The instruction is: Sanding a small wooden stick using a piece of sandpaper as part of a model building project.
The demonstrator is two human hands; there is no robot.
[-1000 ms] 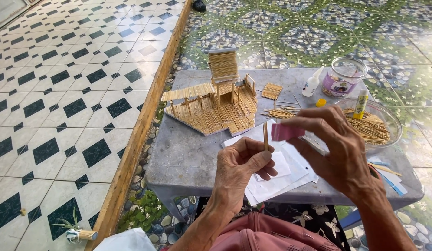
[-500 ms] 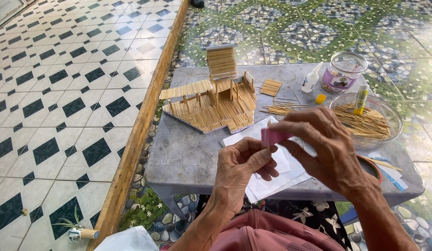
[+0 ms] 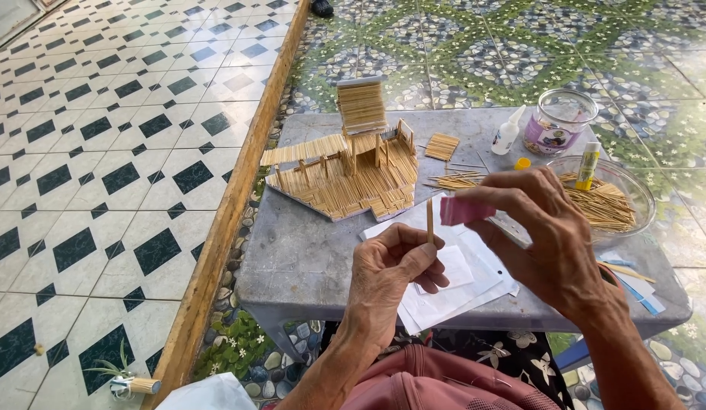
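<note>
My left hand (image 3: 389, 273) pinches a thin wooden stick (image 3: 429, 220) upright between thumb and fingers, above white paper sheets (image 3: 444, 285). My right hand (image 3: 546, 235) holds a small pink piece (image 3: 461, 210), like sandpaper, right beside the stick's upper end. Whether the two touch I cannot tell. Behind them on the grey table (image 3: 315, 250) stands a small model house of wooden sticks (image 3: 351, 168) with a tower.
A glass bowl of loose sticks (image 3: 607, 199) with a glue stick (image 3: 588, 165) sits at the right. A glass jar (image 3: 559, 121), a white glue bottle (image 3: 507, 131), a yellow cap (image 3: 523, 163) and a small stick panel (image 3: 442, 146) lie behind. A wooden curb (image 3: 231, 201) borders the tiled floor on the left.
The right hand with the pink piece dropped onto the stick half a second ago and now sits beside its top again. The left hand keeps the stick upright.
</note>
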